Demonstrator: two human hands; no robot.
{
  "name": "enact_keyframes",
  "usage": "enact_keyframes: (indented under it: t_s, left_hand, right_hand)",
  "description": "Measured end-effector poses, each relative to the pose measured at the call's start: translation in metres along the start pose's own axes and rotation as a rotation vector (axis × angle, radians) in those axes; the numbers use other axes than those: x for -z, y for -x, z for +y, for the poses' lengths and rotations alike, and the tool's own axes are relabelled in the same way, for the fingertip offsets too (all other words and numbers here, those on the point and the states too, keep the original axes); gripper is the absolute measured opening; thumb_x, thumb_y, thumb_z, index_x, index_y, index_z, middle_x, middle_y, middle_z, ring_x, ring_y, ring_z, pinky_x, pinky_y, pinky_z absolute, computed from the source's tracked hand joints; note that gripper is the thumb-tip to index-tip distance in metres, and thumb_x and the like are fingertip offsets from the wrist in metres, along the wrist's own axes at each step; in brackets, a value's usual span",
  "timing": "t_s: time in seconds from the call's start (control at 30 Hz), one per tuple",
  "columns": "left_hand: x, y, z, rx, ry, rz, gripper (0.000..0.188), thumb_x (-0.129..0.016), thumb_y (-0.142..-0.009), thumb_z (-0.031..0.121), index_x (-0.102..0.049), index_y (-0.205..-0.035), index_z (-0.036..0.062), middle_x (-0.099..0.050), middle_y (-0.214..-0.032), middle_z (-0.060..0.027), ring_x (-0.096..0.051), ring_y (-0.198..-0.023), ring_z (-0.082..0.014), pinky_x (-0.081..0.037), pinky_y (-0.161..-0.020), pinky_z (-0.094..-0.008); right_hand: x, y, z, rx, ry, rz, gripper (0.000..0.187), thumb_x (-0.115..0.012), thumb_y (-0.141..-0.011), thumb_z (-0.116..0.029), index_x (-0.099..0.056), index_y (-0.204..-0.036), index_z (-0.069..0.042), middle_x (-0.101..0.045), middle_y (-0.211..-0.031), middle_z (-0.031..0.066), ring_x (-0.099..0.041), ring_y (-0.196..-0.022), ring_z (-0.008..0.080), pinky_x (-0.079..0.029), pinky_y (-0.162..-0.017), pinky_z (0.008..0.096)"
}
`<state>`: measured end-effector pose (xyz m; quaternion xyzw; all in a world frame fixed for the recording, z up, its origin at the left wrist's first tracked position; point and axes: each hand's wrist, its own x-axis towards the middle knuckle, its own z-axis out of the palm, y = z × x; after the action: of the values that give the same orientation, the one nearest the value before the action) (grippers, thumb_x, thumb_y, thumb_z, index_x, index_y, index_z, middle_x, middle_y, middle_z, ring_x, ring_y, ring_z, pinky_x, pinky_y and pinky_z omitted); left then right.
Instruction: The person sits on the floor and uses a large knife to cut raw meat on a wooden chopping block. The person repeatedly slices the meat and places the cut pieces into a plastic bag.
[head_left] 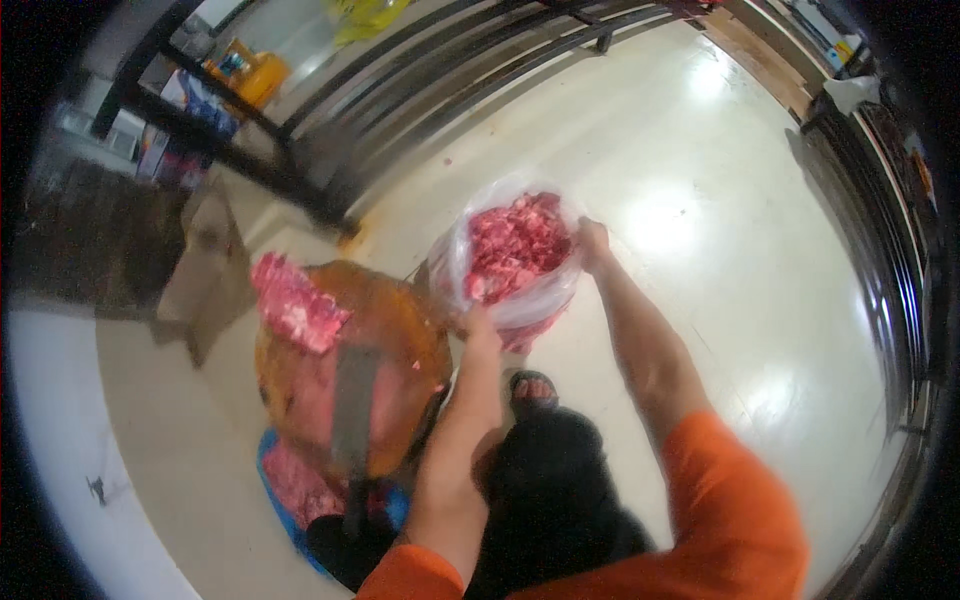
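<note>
Between my hands is a clear plastic bag [540, 312] with its mouth open, full of chopped red meat [515, 245]. My left hand [474, 318] grips the near left side of the bag's rim. On the far right side, my right hand [593, 245] is closed on the same rim. Left of the bag stands a round wooden chopping block [405, 300]. A cleaver [354, 400] lies across it with the handle toward me, and a slab of raw meat [298, 305] rests at its far left edge.
Beside the block's near side, a blue plastic-lined container [290, 518] holds more meat. A dark metal rack [430, 60] runs along the back, with an orange gas cylinder [258, 75] behind it. A cardboard piece [205, 270] leans at left. My sandalled foot [533, 388] is just below the bag.
</note>
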<state>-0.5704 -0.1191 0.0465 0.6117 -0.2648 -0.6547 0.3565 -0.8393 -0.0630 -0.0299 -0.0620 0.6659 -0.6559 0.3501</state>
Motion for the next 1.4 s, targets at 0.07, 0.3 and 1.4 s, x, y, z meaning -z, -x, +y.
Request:
enact_keyframes:
  t_s: [0.07, 0.3, 1.4]
  left_hand:
    - [0.004, -0.034, -0.004, -0.045, -0.024, 0.017, 0.038, -0.063, -0.085, 0.006, -0.051, -0.120, -0.0014, -0.054, -0.119, -0.0126, -0.056, -0.097, -0.0211, -0.050, -0.081, -0.0344]
    - [-0.084, -0.048, 0.085, -0.057, 0.128, -0.106, 0.029, -0.044, -0.094, 0.012, -0.053, -0.119, -0.0001, -0.055, -0.112, -0.0140, -0.058, -0.094, -0.0261, -0.051, -0.085, -0.0400]
    - [-0.058, 0.066, 0.049, 0.006, -0.052, -0.442, 0.025, -0.049, -0.089, 0.007, -0.053, -0.113, 0.0023, -0.054, -0.072, -0.0060, -0.059, -0.067, -0.0202, -0.048, -0.054, -0.0325]
  right_hand:
    - [-0.029, 0.021, -0.037, -0.036, -0.064, -0.017, 0.020, -0.044, -0.087, -0.005, -0.062, -0.086, 0.002, -0.055, -0.072, 0.0087, -0.052, -0.063, 0.0217, -0.043, -0.052, 0.0341]
    - [0.002, 0.033, -0.164, -0.186, -0.437, 0.123, 0.011, -0.054, -0.089, -0.008, -0.063, -0.092, -0.001, -0.048, -0.066, 0.0029, -0.040, -0.045, 0.0125, -0.032, -0.040, 0.0268]
    - [0.106, 0.127, -0.153, 0.100, -0.351, 0.105, 0.016, -0.060, -0.091, -0.021, -0.054, -0.077, -0.015, -0.043, -0.060, -0.0033, -0.043, -0.050, 0.0102, -0.036, -0.044, 0.0250]
